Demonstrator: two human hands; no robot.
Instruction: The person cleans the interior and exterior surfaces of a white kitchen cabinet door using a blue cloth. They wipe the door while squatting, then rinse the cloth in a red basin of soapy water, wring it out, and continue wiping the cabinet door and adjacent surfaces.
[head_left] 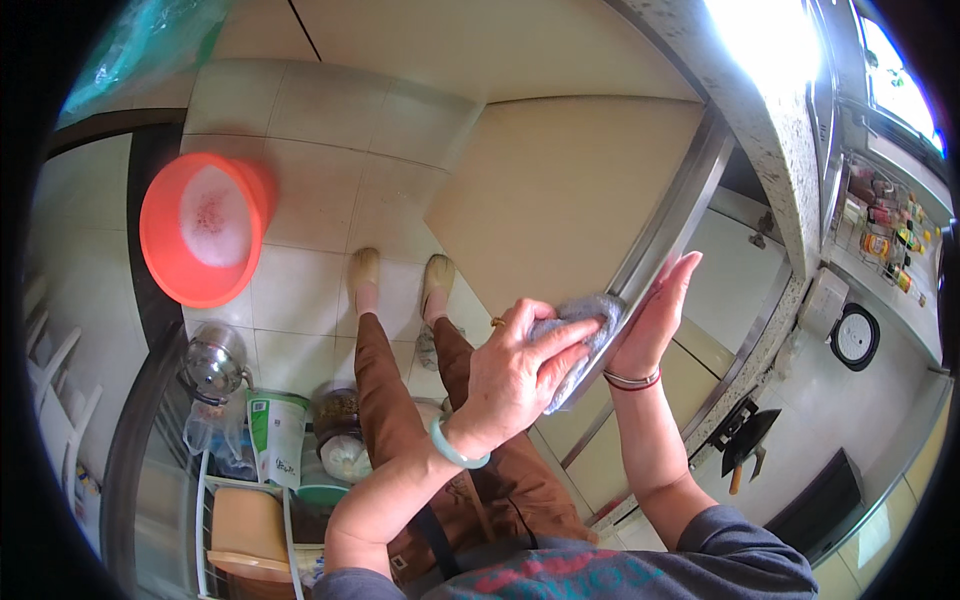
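My left hand [525,365], with a pale green bangle at its wrist, presses a folded grey cloth [580,335] against the edge of an open beige cabinet door [570,190]. A metal strip [668,215] runs along that edge. Flat against the door's other side rests my right hand [650,325], its fingers stretched out together and thin bands round its wrist. The door stands between my two hands. Part of the right palm is hidden by the door's edge.
A red bucket [155,235] of foamy water stands on the tiled floor at left. Below it are a steel kettle [215,362] and a white rack [205,500]. A speckled counter edge [770,140], a cleaver [752,465] and several bottles [880,240] lie to the right.
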